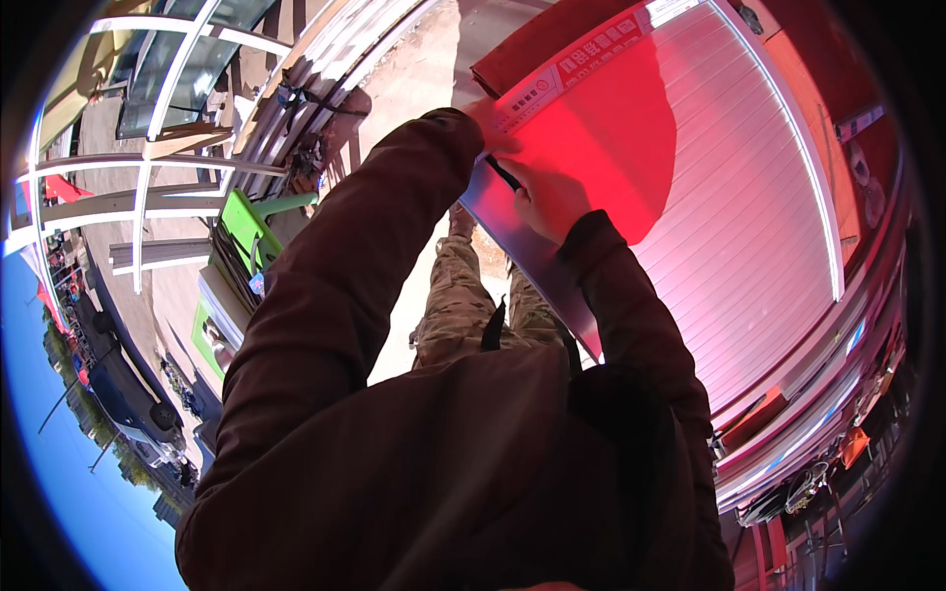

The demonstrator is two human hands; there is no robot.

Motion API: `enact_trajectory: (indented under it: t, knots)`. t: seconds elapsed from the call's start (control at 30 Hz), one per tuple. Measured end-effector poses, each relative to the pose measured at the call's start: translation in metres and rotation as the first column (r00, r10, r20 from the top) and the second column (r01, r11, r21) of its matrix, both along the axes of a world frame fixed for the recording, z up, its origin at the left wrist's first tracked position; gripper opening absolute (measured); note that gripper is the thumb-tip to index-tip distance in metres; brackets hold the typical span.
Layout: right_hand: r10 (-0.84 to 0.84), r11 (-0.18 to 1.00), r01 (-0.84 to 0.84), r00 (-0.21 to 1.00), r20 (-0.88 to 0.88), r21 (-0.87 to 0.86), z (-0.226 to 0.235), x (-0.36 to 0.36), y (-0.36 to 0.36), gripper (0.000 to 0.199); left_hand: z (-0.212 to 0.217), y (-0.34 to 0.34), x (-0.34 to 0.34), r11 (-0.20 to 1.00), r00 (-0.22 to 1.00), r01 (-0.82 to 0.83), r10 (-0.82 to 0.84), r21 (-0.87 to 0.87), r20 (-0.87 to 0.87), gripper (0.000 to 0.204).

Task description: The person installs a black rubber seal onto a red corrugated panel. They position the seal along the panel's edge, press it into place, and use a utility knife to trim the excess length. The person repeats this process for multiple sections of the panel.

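Note:
A large panel point(754, 212) with fine parallel grooves lies in front of me to the right, lit partly red and partly pale. Along its far left part runs a printed strip point(567, 74). At the panel's left edge, my right hand point(554, 205) is closed round a slim black tool point(505, 173); its tip and exact kind cannot be made out. Just beyond it, my left hand point(493, 130) is at the same edge, close to the strip. Red glare and the dark sleeve hide most of its fingers.
White metal frames point(158, 118) stand at the left, beside long stacked profiles point(330, 74). Nearer is a bright green object point(241, 231). A dark vehicle point(128, 379) is farther left. Long strips point(828, 404) and an orange item point(854, 448) lie at the right.

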State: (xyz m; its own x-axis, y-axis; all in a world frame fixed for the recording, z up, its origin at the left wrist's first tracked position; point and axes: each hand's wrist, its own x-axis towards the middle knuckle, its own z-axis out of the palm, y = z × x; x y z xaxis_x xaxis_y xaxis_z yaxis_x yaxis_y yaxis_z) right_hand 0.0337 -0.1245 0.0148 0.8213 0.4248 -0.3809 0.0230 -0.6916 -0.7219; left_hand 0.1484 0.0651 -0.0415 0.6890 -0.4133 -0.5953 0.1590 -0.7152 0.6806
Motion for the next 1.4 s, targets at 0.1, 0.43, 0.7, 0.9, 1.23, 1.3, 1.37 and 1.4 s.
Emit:
enact_trajectory:
  t: [0.1,0.43,0.7,0.9,1.23,1.3,1.37,1.4]
  knots:
    - [0.058,0.998,-0.057,0.998,-0.027,0.023,0.001,0.010,-0.003,0.055,0.008,-0.004,-0.003,1.000,0.999,-0.027,0.027,-0.004,0.030,0.077]
    - [0.204,0.978,-0.206,0.977,-0.062,-0.029,0.013,0.032,-0.003,0.057,0.006,-0.009,-0.002,0.983,0.998,-0.025,0.014,0.181,0.063,0.086]
    - [0.169,0.980,-0.158,0.981,0.090,-0.120,0.006,0.024,0.005,0.052,0.014,-0.010,-0.006,0.987,0.998,-0.066,0.064,0.144,0.020,0.083]
    - [-0.022,0.971,0.095,0.950,0.310,-0.221,0.008,-0.010,0.055,0.068,0.007,-0.005,0.000,0.993,1.000,-0.021,0.020,0.112,0.018,0.085]
    - [-0.284,0.850,0.432,0.857,0.430,-0.300,-0.016,-0.025,0.108,0.070,-0.002,-0.009,0.006,0.996,0.999,-0.030,0.026,0.087,0.043,0.067]
    - [-0.258,0.860,0.397,0.880,0.398,-0.322,-0.016,-0.025,0.103,0.067,-0.002,-0.010,0.004,0.999,1.000,0.000,-0.002,0.045,0.031,0.071]
    - [-0.240,0.867,0.380,0.885,0.398,-0.322,-0.019,-0.027,0.098,0.065,0.004,-0.012,0.005,0.998,0.999,0.050,-0.049,0.034,-0.019,0.083]
    - [-0.232,0.872,0.377,0.880,0.415,-0.312,-0.022,-0.029,0.096,0.064,0.010,-0.013,0.003,0.999,0.999,0.032,-0.032,0.035,0.000,0.078]
